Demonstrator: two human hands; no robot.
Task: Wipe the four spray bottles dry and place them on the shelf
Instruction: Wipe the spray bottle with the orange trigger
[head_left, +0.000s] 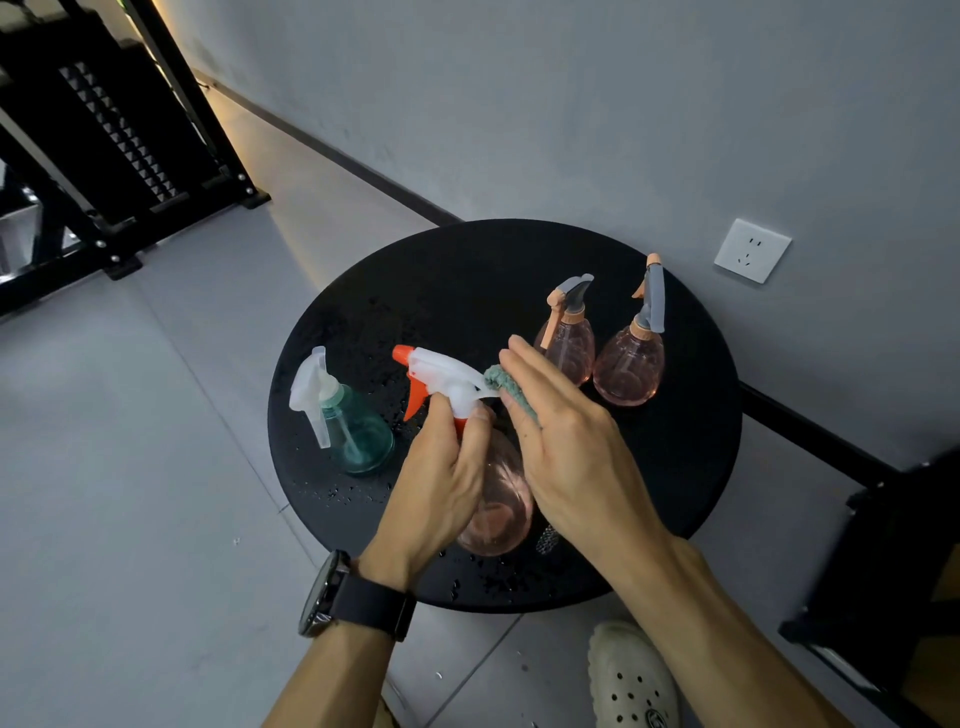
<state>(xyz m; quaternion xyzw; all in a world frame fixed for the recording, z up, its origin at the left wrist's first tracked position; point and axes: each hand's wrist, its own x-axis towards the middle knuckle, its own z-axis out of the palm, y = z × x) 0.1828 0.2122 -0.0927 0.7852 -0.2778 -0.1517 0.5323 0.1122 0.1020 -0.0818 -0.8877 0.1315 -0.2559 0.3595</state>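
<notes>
My left hand (441, 483) grips the neck of a pink spray bottle (501, 512) that has a white head and an orange trigger (441, 376), held over the round black table (467, 270). Against the back of that head my right hand (566, 441) presses a grey-green cloth (506, 387). A teal bottle (353, 436) with a clear white head stands at the table's left. Two pink bottles with grey and peach heads stand at the back right, one (566, 343) beside the other (631, 366).
Water drops dot the table top near the teal bottle and the front edge. A black metal shelf frame (130, 156) stands at the upper left on the grey tiled floor. A white wall socket (752, 250) sits on the grey wall. Dark furniture (883, 571) is at the right.
</notes>
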